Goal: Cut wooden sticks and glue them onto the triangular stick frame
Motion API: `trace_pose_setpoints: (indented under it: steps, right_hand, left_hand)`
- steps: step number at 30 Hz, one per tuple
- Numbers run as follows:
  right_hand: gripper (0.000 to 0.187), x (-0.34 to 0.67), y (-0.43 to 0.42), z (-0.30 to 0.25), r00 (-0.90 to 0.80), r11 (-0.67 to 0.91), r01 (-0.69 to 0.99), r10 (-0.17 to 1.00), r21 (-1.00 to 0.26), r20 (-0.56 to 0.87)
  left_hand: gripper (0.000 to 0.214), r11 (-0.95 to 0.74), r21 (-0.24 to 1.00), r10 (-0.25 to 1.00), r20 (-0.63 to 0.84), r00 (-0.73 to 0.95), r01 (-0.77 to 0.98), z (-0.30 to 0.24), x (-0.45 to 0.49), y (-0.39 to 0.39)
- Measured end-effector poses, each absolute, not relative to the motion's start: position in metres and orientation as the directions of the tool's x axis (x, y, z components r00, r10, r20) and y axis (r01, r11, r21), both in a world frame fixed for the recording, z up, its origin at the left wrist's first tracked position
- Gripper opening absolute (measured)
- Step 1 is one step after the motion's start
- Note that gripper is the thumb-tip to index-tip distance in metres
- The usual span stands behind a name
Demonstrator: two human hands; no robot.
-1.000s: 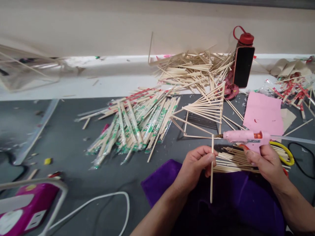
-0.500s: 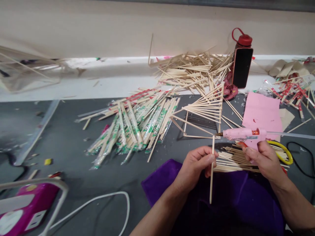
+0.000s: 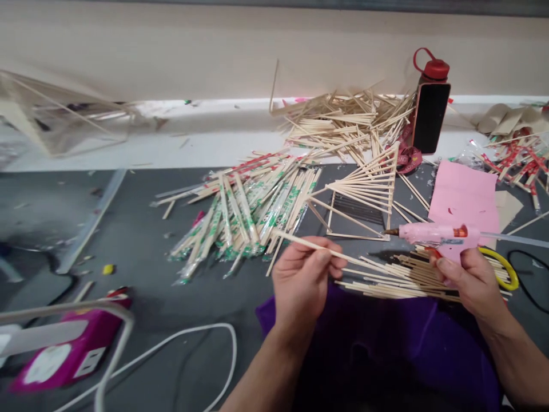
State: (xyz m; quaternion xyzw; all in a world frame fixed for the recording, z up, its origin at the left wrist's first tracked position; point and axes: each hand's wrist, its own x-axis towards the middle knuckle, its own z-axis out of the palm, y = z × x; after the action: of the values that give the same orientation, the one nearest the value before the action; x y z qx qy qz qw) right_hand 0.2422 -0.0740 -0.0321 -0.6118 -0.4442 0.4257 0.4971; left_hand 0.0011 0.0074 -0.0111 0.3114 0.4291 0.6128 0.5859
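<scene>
Between the thumb and fingers of my left hand (image 3: 302, 280) is a single wooden chopstick (image 3: 300, 239), its tip pointing up and to the left. My right hand (image 3: 472, 280) grips a pink glue gun (image 3: 441, 233) with a clear glue stick sticking out of its back. The gun's nozzle is at the near right corner of a chopstick frame (image 3: 364, 193), which has a fan of sticks along its upper side. Loose bare chopsticks (image 3: 386, 274) lie between my hands, partly behind the right one.
Wrapped chopsticks (image 3: 240, 212) are heaped left of the frame, and a bare pile (image 3: 343, 123) lies behind. A phone (image 3: 431, 117) leans on a red-capped bottle (image 3: 436, 70). Pink paper (image 3: 465, 194) is at right. A white cable (image 3: 184, 332) and magenta power strip (image 3: 72, 349) lie front left.
My left hand has moved left, away from the frame's corner, and its chopstick has turned from upright to slanting. The glue gun stays by the corner.
</scene>
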Motion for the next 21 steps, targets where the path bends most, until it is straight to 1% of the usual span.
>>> trace_pose_setpoints:
  steps: [2, 3, 5, 9, 15, 21]
  right_hand:
    - [0.017, 0.243, -0.077, -0.032, 0.229, -0.101, 0.138, 0.971, -0.985, -0.067]
    - [0.017, 0.242, -0.078, -0.031, 0.222, -0.095, 0.155, 0.973, -0.983, -0.059]
    - [0.016, 0.242, -0.079, -0.031, 0.21, -0.076, 0.212, 0.977, -0.974, -0.031]
    - [0.013, 0.239, -0.08, -0.031, 0.193, -0.003, 0.34, 0.979, -0.94, 0.067]
    - [0.012, 0.236, -0.078, -0.027, 0.156, 0.038, 0.382, 0.982, -0.923, 0.105]
    - [0.009, 0.232, -0.072, -0.018, 0.093, 0.131, 0.476, 0.976, -0.869, 0.198]
  left_hand:
    - [0.024, -0.064, 0.904, 0.961, -0.059, -0.271, -0.423, -0.005, -0.006, 0.013]
    - [0.024, -0.105, 0.904, 0.948, -0.035, -0.318, -0.414, -0.002, -0.009, 0.016]
    - [0.025, -0.149, 0.898, 0.933, -0.012, -0.36, -0.415, 0.002, -0.014, 0.019]
    - [0.023, -0.132, 0.888, 0.937, -0.033, -0.348, -0.441, 0.005, -0.015, 0.018]
    - [0.019, -0.072, 0.901, 0.945, -0.076, -0.318, -0.428, 0.002, -0.01, 0.015]
    - [0.019, -0.046, 0.893, 0.957, -0.089, -0.277, -0.447, -0.002, -0.006, 0.013]
